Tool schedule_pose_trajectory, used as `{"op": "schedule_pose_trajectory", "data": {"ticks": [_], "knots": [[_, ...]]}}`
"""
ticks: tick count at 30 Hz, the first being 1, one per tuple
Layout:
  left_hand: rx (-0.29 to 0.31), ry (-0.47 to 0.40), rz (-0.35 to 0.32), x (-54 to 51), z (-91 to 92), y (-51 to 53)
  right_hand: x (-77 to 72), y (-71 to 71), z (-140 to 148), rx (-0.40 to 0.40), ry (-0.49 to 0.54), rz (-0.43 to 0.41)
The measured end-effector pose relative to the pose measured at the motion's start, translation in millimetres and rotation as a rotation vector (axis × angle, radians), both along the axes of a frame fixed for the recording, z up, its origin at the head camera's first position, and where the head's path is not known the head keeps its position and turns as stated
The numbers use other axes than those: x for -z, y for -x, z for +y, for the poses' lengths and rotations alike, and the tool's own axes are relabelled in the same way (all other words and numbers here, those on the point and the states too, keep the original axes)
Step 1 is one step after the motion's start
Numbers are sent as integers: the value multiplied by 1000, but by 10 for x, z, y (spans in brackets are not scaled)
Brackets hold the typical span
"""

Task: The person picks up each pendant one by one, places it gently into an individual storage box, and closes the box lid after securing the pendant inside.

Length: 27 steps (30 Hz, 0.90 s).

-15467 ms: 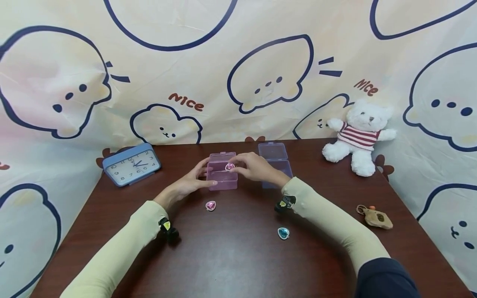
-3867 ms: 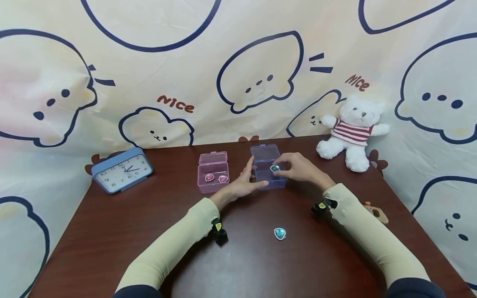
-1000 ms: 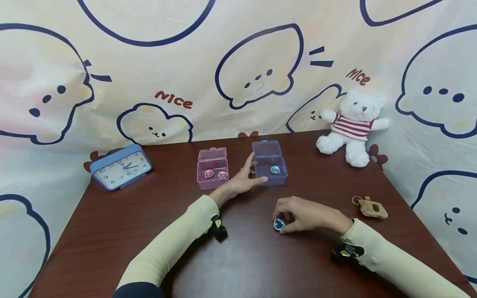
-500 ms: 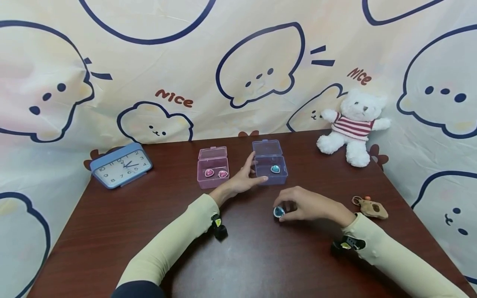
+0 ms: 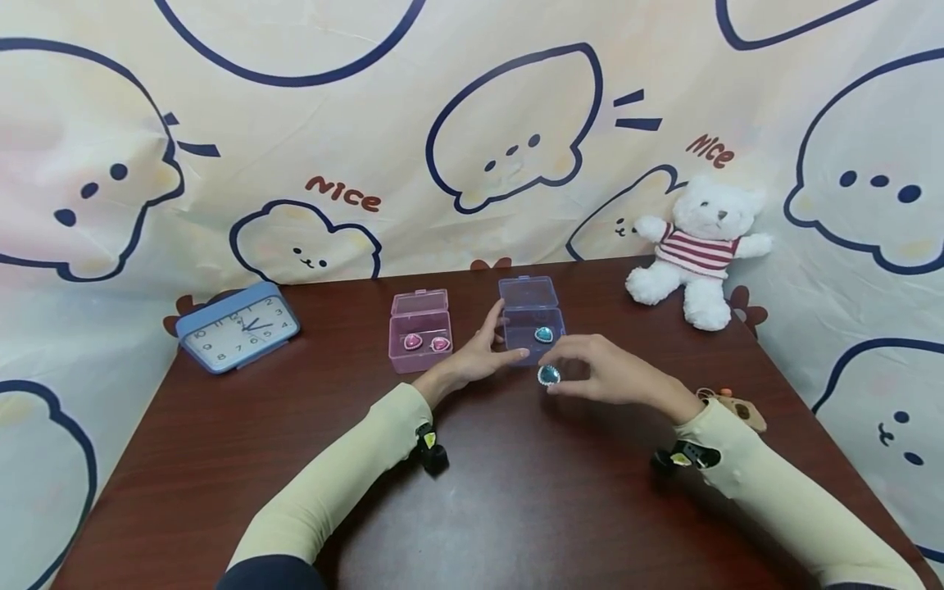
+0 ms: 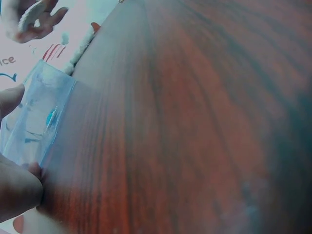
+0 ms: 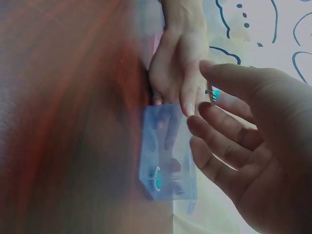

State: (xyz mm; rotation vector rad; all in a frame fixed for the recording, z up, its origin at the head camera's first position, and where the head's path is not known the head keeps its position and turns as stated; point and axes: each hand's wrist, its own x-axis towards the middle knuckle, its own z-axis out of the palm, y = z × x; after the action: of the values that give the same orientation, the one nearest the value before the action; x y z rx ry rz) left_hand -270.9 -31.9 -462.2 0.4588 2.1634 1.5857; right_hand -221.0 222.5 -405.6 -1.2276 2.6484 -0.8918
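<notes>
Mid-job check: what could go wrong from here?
The right hand only pinches a blue gem, so it might slip. Lowered carelessly, it could knock the second gem inside the blue box. The left hand sits at the box's side, so a twitch there might shift it.

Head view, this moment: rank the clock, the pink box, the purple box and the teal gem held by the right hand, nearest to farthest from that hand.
From the right hand:
1. Held teal gem: in its grasp.
2. Purple box: just beyond the gem, lid open.
3. Pink box: left of the purple one.
4. Clock: farthest left.
</notes>
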Motion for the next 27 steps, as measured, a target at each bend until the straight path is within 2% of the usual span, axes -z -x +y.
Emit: {"op": "schedule_pose_trajectory", "data": {"ticks": [9, 15, 27], "knots": [[5, 7, 13, 6, -1, 1, -54, 232, -32, 152, 100, 73], [4, 11, 26, -3, 4, 3, -20, 354, -60, 184, 126, 141], [5, -2, 29, -10, 10, -16, 39, 504, -73, 222, 97, 60]]}}
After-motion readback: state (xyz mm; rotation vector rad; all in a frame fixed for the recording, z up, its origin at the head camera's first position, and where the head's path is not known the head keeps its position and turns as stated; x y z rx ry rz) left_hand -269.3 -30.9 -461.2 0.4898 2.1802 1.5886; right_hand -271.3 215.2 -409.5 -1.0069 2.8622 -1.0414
